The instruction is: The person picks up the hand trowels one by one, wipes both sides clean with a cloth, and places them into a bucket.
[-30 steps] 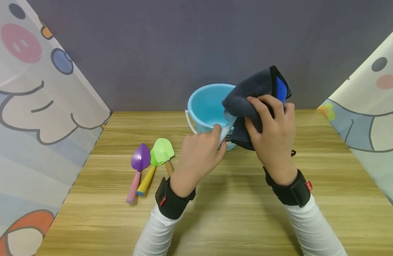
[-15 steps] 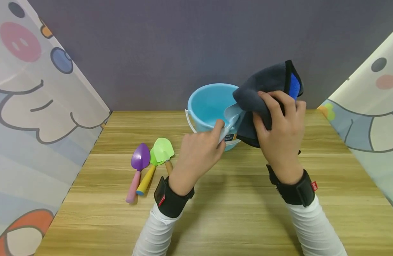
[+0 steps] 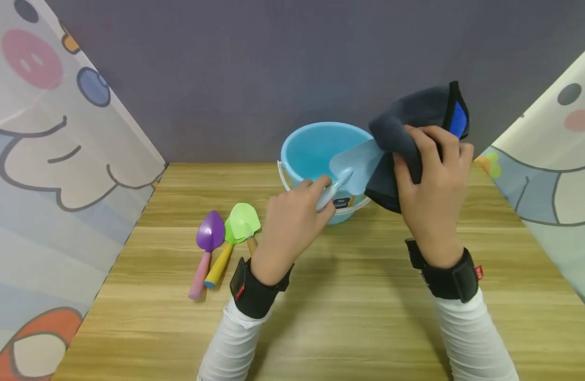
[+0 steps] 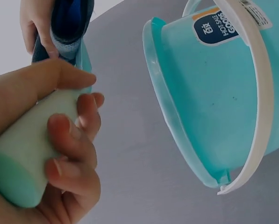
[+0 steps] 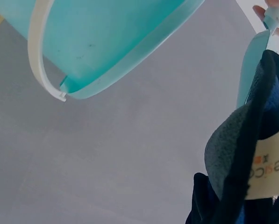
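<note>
My left hand (image 3: 292, 222) grips the pale handle of a light blue toy shovel (image 3: 364, 163), its blade pointing up and to the right. In the left wrist view the fingers (image 4: 74, 135) curl round that handle. My right hand (image 3: 437, 190) holds a folded dark grey cloth (image 3: 411, 119) with black edging and a blue inner side. The cloth laps over the far end of the blade; the tip is hidden in it. Behind the shovel stands a light blue bucket (image 3: 304, 145) with a white handle. In the right wrist view a printed label (image 5: 270, 168) shows on the cloth.
Left of the bucket, a purple shovel (image 3: 210, 231) with a pink handle lies on the wooden table (image 3: 349, 317). Beside it are a yellow-handled green shovel (image 3: 219, 266) and a light green shovel (image 3: 244, 219), partly overlapping. A grey panel (image 3: 235, 79) rises behind the table.
My right hand has drawn the cloth to the right and up along the shovel, so much more of the blade shows. The left hand keeps its grip, nearly in place.
</note>
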`<state>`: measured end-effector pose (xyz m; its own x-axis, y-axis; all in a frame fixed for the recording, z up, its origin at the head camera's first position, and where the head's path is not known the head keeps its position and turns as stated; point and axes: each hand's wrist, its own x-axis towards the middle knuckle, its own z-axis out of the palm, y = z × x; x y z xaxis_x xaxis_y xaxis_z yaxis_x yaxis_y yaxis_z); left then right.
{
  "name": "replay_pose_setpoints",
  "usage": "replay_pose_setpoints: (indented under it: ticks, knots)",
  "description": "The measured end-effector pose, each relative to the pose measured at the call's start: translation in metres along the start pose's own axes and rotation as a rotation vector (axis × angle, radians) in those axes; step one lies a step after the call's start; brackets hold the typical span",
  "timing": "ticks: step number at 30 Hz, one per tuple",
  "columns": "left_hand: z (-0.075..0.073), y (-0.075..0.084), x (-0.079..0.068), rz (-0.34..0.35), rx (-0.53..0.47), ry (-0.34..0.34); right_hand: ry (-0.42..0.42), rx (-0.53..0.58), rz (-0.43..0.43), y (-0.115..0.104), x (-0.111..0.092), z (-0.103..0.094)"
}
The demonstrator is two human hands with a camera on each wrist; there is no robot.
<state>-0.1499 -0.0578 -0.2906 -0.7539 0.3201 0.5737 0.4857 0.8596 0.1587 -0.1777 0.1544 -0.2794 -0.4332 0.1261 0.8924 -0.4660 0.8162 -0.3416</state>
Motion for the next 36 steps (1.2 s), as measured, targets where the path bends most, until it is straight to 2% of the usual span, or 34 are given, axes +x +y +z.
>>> replay_pose_setpoints:
  ticks: [6,20,29,32,36]
  knots:
    - [0.000,-0.001,0.003,-0.073,-0.053,0.020,0.005,-0.006,0.021,0.001,0.002,-0.002]
    - [-0.002,-0.004,0.005,-0.112,-0.066,0.042,0.017,0.038,0.044,0.001,-0.001,-0.004]
    - [-0.003,-0.005,0.005,-0.111,-0.047,0.096,0.084,0.102,0.058,-0.005,0.000,-0.006]
    - [-0.003,-0.005,0.005,-0.121,-0.060,0.091,0.101,0.110,0.054,-0.008,0.001,-0.007]
    - [-0.004,-0.004,0.004,-0.144,-0.096,0.047,0.109,0.140,0.018,-0.013,-0.001,-0.008]
